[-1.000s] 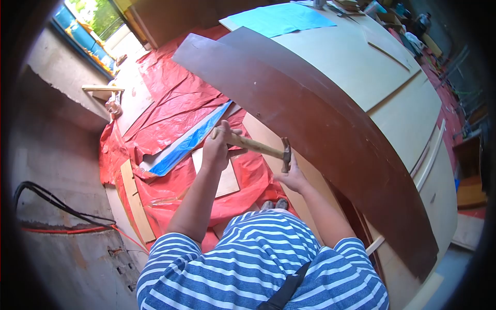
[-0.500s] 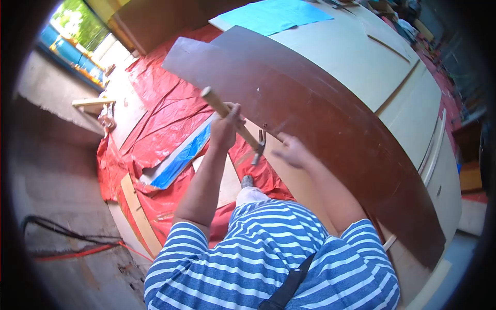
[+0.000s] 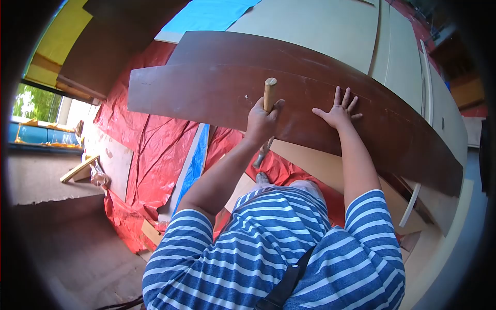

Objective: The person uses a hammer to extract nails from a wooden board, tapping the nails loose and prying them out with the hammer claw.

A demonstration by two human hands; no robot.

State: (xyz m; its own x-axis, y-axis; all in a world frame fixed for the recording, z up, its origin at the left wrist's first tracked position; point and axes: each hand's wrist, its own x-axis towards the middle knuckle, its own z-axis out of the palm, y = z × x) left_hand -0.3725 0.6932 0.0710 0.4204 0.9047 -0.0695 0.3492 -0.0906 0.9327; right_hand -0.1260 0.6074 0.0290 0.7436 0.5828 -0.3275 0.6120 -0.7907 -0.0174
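My left hand (image 3: 262, 120) is wrapped round the wooden handle of a claw hammer (image 3: 269, 94). The handle's end points up, and the metal head hangs below my wrist, near the edge of a brown board. My right hand (image 3: 338, 112) lies with fingers spread on the upper face of that long brown board (image 3: 217, 90). A second brown board (image 3: 227, 45) shows along its far edge, apparently beneath it. Under the near edge, a light tan panel (image 3: 310, 160) is partly hidden.
Large pale panels (image 3: 310, 31) lie beyond the brown boards, with a blue sheet (image 3: 212, 15) at the back. Crumpled red sheeting (image 3: 150, 150) covers the floor to the left. A concrete wall (image 3: 41, 178) stands at far left, and a white strip (image 3: 409, 205) sticks out at right.
My right hand has moved from the board's near edge onto its face, fingers now spread. My left hand has turned the hammer more upright and moved right. The view has turned too.
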